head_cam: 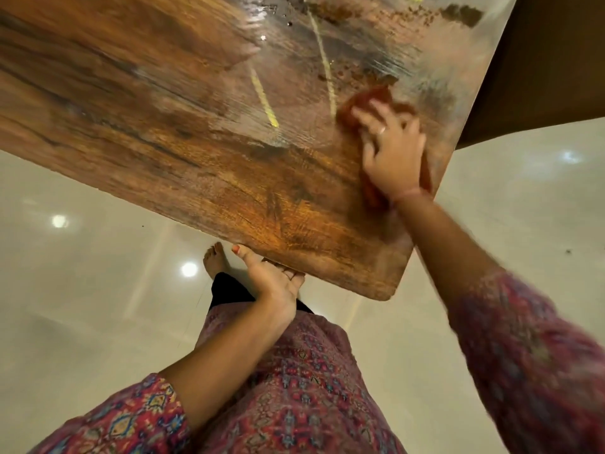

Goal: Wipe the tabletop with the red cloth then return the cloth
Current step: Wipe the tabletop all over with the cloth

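The wooden tabletop [170, 126] fills the upper half of the head view, glossy and streaked wet toward its far right. My right hand [393, 152] presses flat on the red cloth [366, 99] near the table's right edge; the cloth shows beyond my fingers and under my wrist, blurred by motion. My left hand [278, 283] grips the near edge of the table close to its rounded corner, thumb up beside the edge and fingers curled against it. Dark crumbs and smears [458, 13] lie on the far right part of the top.
Pale glossy floor tiles [82, 290] surround the table, with ceiling lights reflected in them. A dark brown surface [550, 67] stands past the table's right edge. My bare foot [214, 260] is under the near edge, and a few dark specks lie on the floor.
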A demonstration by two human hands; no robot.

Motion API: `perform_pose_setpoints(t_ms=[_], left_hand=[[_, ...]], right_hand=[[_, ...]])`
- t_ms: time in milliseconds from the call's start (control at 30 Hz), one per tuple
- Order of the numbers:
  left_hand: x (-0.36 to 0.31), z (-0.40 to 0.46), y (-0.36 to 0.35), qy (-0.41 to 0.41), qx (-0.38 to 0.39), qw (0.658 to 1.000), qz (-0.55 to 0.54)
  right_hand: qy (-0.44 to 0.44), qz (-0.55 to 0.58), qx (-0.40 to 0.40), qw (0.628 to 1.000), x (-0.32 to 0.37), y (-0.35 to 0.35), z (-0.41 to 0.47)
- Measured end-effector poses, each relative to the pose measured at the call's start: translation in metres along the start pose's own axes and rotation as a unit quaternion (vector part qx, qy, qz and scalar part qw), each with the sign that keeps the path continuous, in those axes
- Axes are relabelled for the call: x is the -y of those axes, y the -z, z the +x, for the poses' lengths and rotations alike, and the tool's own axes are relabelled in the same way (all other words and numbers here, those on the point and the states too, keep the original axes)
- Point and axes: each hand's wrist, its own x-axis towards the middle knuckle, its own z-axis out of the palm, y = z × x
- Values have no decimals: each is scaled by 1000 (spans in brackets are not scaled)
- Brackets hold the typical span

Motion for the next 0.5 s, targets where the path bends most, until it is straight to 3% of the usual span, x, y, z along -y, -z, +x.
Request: perform_pose_setpoints(t_ms=[100, 167, 233, 300, 367, 433, 500], left_hand=[[-2, 2, 6, -10, 18, 1000, -3], [-2, 3, 8, -12, 23, 1000, -8], [-1, 3, 10, 3, 24, 1000, -10], [-3, 4, 9, 2, 23, 1000, -16], [-5, 4, 10, -7, 34, 999, -23], [-9, 2, 14, -9, 29, 999, -29], [-16, 1, 16, -7, 19, 999, -27]], right_hand=[[-190, 71, -27, 979, -15, 8, 71], [-244, 103, -31, 964, 3, 8, 71], [-182, 96, -11, 979, 42, -1, 32], [-20, 98, 50, 994, 84, -10, -35], [107, 97, 109, 984, 103, -8, -89], [168, 103, 117, 973, 93, -5, -88], [171, 61, 100, 978, 77, -5, -49]])
